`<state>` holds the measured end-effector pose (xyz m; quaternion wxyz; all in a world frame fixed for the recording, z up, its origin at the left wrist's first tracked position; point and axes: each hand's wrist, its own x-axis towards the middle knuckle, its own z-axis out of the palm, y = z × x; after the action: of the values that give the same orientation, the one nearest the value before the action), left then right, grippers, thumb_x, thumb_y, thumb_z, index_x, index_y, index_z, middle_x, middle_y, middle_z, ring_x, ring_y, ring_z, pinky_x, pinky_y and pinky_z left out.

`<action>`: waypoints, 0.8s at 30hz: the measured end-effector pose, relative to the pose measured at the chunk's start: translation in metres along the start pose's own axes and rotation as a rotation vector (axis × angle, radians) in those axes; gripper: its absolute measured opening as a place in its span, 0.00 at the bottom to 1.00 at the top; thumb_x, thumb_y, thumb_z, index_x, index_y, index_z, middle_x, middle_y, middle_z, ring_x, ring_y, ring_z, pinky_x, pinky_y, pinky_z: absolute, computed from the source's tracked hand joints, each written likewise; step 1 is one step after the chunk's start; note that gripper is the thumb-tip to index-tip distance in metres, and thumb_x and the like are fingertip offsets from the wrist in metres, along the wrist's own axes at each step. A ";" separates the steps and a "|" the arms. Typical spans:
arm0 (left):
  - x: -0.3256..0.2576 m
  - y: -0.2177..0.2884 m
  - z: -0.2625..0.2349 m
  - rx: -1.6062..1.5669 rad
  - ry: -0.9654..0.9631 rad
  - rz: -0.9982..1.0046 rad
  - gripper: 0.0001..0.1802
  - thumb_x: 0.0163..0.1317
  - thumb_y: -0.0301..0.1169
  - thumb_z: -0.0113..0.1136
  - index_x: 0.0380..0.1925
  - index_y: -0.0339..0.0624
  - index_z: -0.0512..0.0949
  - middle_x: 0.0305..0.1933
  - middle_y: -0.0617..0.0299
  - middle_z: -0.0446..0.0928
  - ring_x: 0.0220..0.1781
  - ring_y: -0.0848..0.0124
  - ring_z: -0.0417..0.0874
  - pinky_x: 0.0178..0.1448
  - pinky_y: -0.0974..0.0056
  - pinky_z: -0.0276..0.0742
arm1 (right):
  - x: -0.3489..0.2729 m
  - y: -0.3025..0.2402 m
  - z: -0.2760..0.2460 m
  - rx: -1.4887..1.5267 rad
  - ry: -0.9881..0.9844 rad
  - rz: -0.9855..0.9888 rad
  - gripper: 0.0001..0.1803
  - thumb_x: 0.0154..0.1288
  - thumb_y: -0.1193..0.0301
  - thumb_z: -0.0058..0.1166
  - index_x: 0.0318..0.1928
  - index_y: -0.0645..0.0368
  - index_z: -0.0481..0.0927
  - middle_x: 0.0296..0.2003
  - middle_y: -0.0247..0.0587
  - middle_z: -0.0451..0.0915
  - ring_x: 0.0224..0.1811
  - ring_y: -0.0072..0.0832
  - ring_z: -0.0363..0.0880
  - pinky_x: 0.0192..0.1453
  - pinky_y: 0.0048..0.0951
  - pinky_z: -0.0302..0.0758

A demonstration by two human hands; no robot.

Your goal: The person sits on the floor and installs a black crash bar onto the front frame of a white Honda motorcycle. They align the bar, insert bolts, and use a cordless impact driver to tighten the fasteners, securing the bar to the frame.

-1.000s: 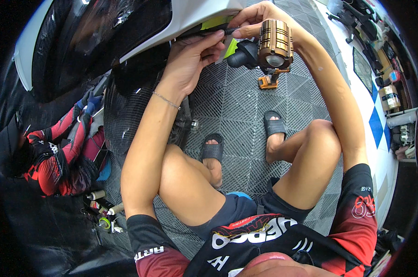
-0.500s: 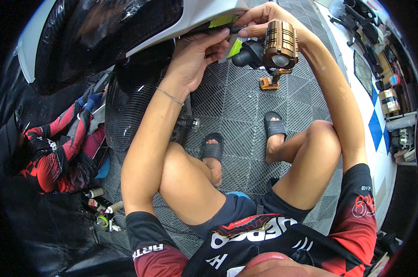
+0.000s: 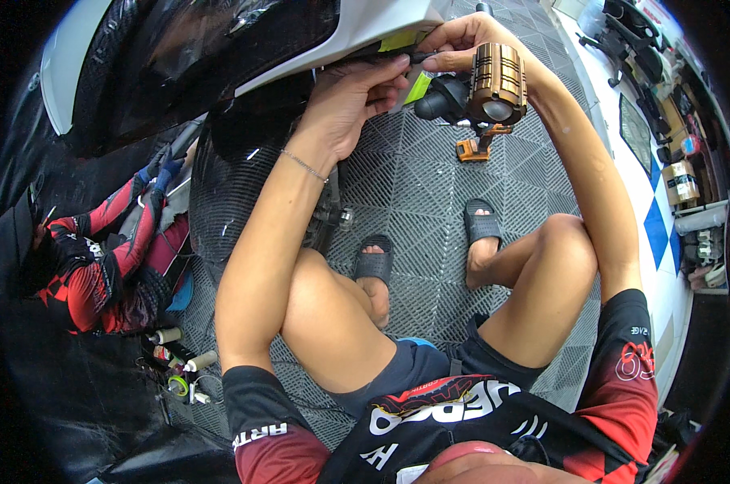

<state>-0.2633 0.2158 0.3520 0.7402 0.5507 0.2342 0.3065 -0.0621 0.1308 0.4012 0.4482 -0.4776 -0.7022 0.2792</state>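
I squat beside a motorcycle. My left hand (image 3: 353, 97) reaches up under the edge of the white fairing (image 3: 365, 24), its fingertips pinched on the front end of a slim black tool (image 3: 409, 58). My right hand (image 3: 462, 36) grips the other end of that tool, just above a copper-coloured ribbed lamp (image 3: 498, 77) on a black mount. A yellow-green piece (image 3: 419, 85) shows between the hands and the lamp. What the tool's tip touches is hidden by my fingers.
The black front tyre (image 3: 236, 185) stands left of my left forearm. An orange and black power tool (image 3: 478, 149) lies on the grey grid floor tiles (image 3: 429, 202). Another person in red-black sleeves (image 3: 98, 266) crouches at left, near several small bottles (image 3: 175, 355). Shelves line the right side.
Both hands stay at the fairing edge on the black tool. The lamp and hands sit slightly higher and further right in view; nothing was let go.
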 end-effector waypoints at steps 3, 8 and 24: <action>-0.001 0.002 0.002 0.008 0.003 -0.016 0.09 0.63 0.37 0.71 0.36 0.45 0.85 0.34 0.66 0.83 0.34 0.78 0.80 0.46 0.69 0.76 | 0.004 0.002 -0.012 0.000 -0.130 -0.024 0.14 0.68 0.65 0.64 0.43 0.65 0.86 0.32 0.34 0.86 0.32 0.14 0.82 0.36 0.16 0.77; 0.003 0.001 0.007 0.014 0.011 0.013 0.10 0.62 0.37 0.71 0.37 0.45 0.85 0.33 0.67 0.83 0.33 0.79 0.79 0.46 0.70 0.76 | 0.008 0.028 -0.025 -0.015 -0.087 0.206 0.13 0.68 0.64 0.64 0.42 0.63 0.87 0.31 0.32 0.85 0.31 0.14 0.81 0.36 0.16 0.76; 0.003 0.001 0.009 -0.026 -0.006 0.023 0.09 0.63 0.35 0.70 0.38 0.44 0.84 0.32 0.68 0.82 0.33 0.79 0.79 0.43 0.69 0.76 | 0.008 -0.003 -0.025 -0.091 -0.190 0.033 0.15 0.68 0.62 0.64 0.45 0.62 0.86 0.23 0.26 0.75 0.25 0.12 0.71 0.31 0.17 0.68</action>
<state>-0.2552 0.2118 0.3556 0.7443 0.5447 0.2217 0.3166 -0.0420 0.1356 0.4180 0.3527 -0.4802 -0.7456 0.2986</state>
